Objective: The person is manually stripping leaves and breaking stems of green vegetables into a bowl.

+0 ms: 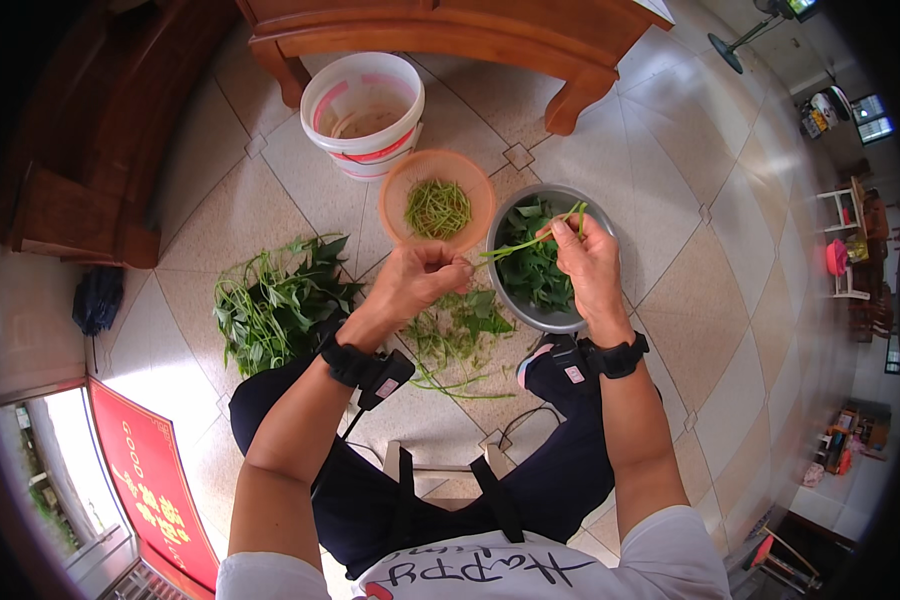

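Observation:
My right hand (586, 259) grips green leafy-vegetable stems (529, 244) above a grey metal basin (555, 324) holding picked green leaves (532, 281). The stems stretch left to my left hand (431, 277), whose thumb and finger pinch their other end. Just beyond my left hand, an orange plastic colander (394, 202) holds short cut stems (437, 208). A heap of long-stemmed leafy greens (277, 304) lies on the floor at the left. Between my feet and the colander lie loose scraps of stem and leaf (457, 330).
A white plastic bucket (375, 154) stands behind the colander, near a wooden cabinet (450, 30) on legs. A dark folded umbrella (97, 300) leans at the left wall. A red mat (146, 480) lies by the doorway. Cables run near my feet.

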The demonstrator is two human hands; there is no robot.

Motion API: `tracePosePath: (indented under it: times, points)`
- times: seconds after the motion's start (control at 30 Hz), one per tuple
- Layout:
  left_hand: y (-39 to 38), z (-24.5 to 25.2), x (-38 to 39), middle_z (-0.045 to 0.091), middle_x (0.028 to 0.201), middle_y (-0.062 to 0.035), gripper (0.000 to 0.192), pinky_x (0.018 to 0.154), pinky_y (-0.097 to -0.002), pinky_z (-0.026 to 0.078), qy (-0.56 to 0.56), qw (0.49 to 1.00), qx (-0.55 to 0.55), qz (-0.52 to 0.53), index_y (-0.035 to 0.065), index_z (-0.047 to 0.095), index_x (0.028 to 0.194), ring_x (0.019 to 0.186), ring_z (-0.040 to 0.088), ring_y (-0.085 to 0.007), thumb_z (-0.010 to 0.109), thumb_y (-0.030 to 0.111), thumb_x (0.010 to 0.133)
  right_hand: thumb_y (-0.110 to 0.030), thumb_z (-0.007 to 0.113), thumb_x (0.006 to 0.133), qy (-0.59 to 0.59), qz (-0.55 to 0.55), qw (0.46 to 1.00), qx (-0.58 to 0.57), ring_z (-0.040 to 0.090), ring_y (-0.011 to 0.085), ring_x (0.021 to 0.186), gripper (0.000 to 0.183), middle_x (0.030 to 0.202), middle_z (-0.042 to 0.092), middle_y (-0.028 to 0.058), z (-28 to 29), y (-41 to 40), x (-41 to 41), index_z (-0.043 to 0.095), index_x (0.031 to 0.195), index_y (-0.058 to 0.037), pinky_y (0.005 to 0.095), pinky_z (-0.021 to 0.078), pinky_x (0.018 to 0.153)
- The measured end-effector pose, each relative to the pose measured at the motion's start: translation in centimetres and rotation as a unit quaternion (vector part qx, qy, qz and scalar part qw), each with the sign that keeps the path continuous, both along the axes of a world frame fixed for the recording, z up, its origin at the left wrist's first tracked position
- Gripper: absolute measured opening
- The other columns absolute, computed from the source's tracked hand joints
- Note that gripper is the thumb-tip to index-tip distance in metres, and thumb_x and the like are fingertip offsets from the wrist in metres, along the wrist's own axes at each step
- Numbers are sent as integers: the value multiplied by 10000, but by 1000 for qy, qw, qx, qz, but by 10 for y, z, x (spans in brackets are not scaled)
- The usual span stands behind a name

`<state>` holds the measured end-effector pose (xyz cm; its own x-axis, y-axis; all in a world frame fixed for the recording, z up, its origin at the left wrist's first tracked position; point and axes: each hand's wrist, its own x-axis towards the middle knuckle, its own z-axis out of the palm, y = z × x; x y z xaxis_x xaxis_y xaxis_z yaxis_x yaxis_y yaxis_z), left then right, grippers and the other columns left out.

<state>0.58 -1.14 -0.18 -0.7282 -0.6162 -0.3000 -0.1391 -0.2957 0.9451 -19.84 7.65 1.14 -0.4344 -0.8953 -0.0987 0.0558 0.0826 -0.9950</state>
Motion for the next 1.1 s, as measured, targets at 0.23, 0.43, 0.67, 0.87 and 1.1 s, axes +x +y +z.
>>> tracePosePath:
  times: [0.23, 0.43, 0.67, 0.87, 1.1]
  points:
    - [-3, -4, 5, 591, 727, -27, 157, 663, -212, 458, 5, 1000, 2, 7, -8, 595, 795, 675, 567, -88, 621, 145, 774, -150, 504, 881, -10, -14, 1000, -5, 293, 2, 467, 141, 774, 582, 23, 1, 1, -4, 531, 832, -21, 162, 232, 406]
    - [-6, -5, 9, 590, 702, -16, 155, 615, -203, 420, 4, 1000, -7, 13, -2, 592, 791, 656, 553, -74, 616, 150, 779, -150, 506, 879, 7, -30, 1000, -3, 296, 4, 463, 135, 779, 588, 30, -1, 1, -8, 537, 838, -25, 164, 239, 404]
    - [-8, -3, 14, 593, 726, -36, 135, 667, -229, 465, 2, 1000, -8, 19, -18, 589, 793, 663, 573, -100, 608, 116, 787, -150, 505, 878, 24, -48, 999, -3, 306, 3, 463, 132, 784, 602, 35, -5, 1, -16, 543, 857, -25, 163, 243, 405]
    - [-10, -5, 17, 595, 741, -47, 130, 676, -238, 472, 12, 1000, -6, 17, -23, 588, 799, 671, 576, -107, 602, 106, 790, -165, 539, 864, 35, -99, 994, -9, 280, -10, 461, 159, 601, 462, -77, -1, 0, -20, 591, 816, -22, 167, 204, 400]
    - [-12, -8, 20, 597, 740, -49, 126, 682, -246, 472, 7, 1000, -9, 7, -17, 588, 799, 668, 576, -110, 604, 107, 789, -171, 539, 865, 58, -111, 992, -1, 283, -10, 465, 167, 594, 444, -82, -1, 3, -27, 598, 808, -26, 171, 204, 400]
